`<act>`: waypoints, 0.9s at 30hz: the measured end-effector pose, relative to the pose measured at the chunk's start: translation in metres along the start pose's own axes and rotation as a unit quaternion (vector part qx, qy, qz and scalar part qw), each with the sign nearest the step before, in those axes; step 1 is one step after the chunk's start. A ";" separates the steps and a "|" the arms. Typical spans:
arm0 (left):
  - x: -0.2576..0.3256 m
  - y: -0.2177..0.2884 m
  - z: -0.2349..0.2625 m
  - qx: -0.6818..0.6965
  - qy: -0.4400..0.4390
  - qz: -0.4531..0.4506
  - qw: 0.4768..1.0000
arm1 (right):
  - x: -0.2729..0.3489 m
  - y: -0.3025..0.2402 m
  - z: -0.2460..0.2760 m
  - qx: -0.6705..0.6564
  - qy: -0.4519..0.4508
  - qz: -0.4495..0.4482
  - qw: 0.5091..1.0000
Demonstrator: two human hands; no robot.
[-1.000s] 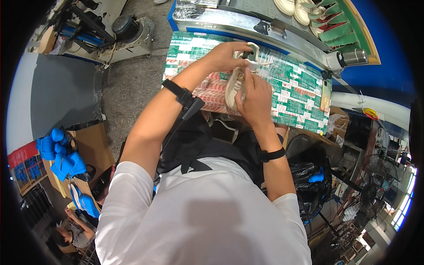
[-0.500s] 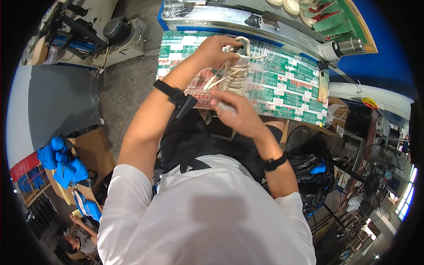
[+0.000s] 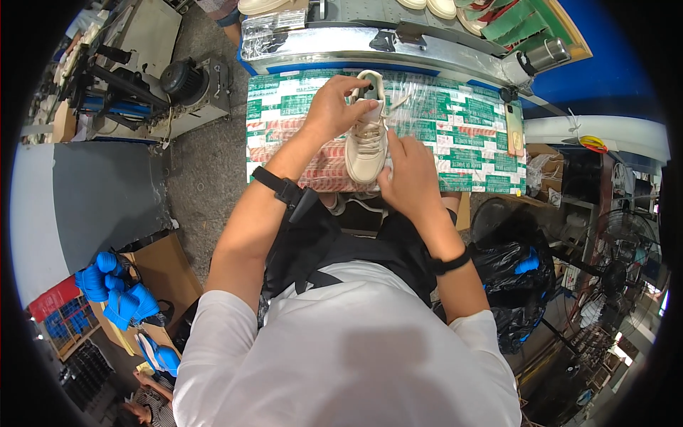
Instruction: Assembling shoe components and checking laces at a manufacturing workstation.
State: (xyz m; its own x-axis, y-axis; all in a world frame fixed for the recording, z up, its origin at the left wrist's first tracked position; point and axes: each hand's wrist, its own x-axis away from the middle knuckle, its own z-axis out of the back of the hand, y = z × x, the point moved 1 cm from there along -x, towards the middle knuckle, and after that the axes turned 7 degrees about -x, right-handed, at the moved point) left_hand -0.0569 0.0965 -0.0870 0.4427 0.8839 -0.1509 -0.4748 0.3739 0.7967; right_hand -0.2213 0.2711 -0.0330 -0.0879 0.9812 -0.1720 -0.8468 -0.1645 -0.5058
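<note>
while a wood-rimmed tray point(image 3: 574, 35) holds green pieces point(image 3: 514, 28), the left hand point(image 3: 331, 110) has fingers clamped on the beige shoe point(image 3: 366, 162) over the table point(image 3: 462, 107). the right hand point(image 3: 414, 174) (fingers slightly apart) is just beside it.

Table point(image 3: 455, 160) covered in green-and-white printed tape, red-patterned patches to either side of the cream lace-up shoe point(image 3: 366, 162), that shoe sole-down on the tabletop, toe pointing toward the wearer, a flat pale phone-like rectangle point(image 3: 514, 128) well to the shoe's right
</note>
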 end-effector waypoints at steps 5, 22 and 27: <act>0.005 -0.001 -0.001 0.050 0.010 0.029 0.998 | 0.029 -0.017 0.040 -0.118 -0.057 -0.086 0.988; 0.004 0.002 -0.005 0.044 0.016 0.019 0.999 | 0.006 0.005 0.003 -0.104 0.035 -0.039 0.993; 0.006 0.003 0.002 0.114 -0.008 0.080 0.990 | 0.042 -0.005 0.033 -0.165 -0.016 -0.111 0.980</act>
State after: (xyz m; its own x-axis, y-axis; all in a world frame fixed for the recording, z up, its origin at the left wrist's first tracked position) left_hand -0.0544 0.1020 -0.0848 0.3895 0.9210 -0.0042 -0.3561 0.1548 0.9215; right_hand -0.2378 0.3162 -0.0098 0.0583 0.9983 -0.0024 -0.6323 0.0351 -0.7739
